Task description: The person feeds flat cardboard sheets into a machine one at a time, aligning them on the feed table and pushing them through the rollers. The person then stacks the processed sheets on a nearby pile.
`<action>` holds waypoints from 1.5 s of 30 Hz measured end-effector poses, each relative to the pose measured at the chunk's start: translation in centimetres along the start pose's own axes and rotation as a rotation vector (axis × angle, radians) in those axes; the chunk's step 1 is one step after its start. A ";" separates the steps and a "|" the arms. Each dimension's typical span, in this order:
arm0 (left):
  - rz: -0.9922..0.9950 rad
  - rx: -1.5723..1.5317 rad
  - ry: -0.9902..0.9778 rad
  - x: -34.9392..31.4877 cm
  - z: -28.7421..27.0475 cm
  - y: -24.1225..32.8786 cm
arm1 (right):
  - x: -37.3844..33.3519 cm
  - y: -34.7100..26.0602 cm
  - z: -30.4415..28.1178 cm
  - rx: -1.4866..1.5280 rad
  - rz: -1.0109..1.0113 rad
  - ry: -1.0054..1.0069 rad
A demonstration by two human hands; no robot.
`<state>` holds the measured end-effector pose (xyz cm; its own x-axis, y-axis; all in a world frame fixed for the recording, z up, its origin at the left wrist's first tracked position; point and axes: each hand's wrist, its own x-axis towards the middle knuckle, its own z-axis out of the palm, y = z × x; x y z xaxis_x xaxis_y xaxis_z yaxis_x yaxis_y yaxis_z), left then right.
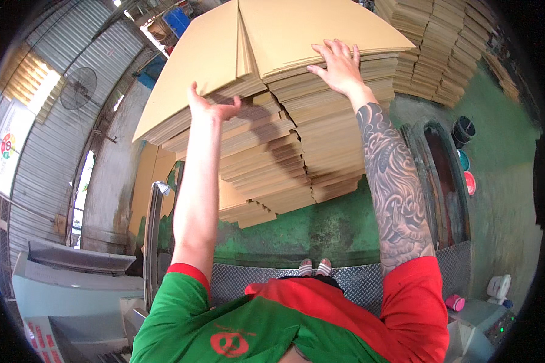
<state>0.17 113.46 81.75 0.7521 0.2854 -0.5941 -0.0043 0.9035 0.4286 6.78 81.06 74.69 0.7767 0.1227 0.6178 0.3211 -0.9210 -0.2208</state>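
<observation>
Two tall stacks of flat brown cardboard sheets stand side by side before me. My left hand (pixel 212 109) is at the front edge of the left stack (pixel 194 57), its thumb and a finger spread apart; whether it touches the sheets I cannot tell. My right hand (pixel 340 68) lies on the right stack (pixel 309 30) near its front edge, fingers spread flat over the top sheet. Between the stacks a few sheets tilt up at the seam. Lower layers sit in uneven, stepped bundles.
More cardboard stacks (pixel 442 48) rise at the back right. Under my feet is a metal tread plate (pixel 357 284), with green floor beyond it. Grey machine parts (pixel 79 302) stand at the lower left. A wall fan (pixel 79 88) and a black bucket (pixel 463 130) are farther off.
</observation>
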 end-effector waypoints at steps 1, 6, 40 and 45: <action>-0.039 0.010 0.038 -0.4 0.6 0.6 | 0.0 0.0 0.1 -0.001 0.011 -0.017; -0.040 0.080 -0.187 0.0 0.4 2.0 | -0.1 0.0 0.3 0.007 0.008 0.013; 0.940 0.292 0.611 -42.6 -56.1 7.9 | -0.6 -1.1 1.3 -0.301 -0.059 0.244; 0.883 0.158 0.659 -40.4 -62.0 8.2 | -8.0 -12.8 -0.2 0.213 0.003 0.461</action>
<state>-71.07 129.15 67.06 0.0294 0.9643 -0.2633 -0.2464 0.2623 0.9330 -3.66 91.82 72.79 0.4733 -0.1005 0.8752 0.4600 -0.8191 -0.3428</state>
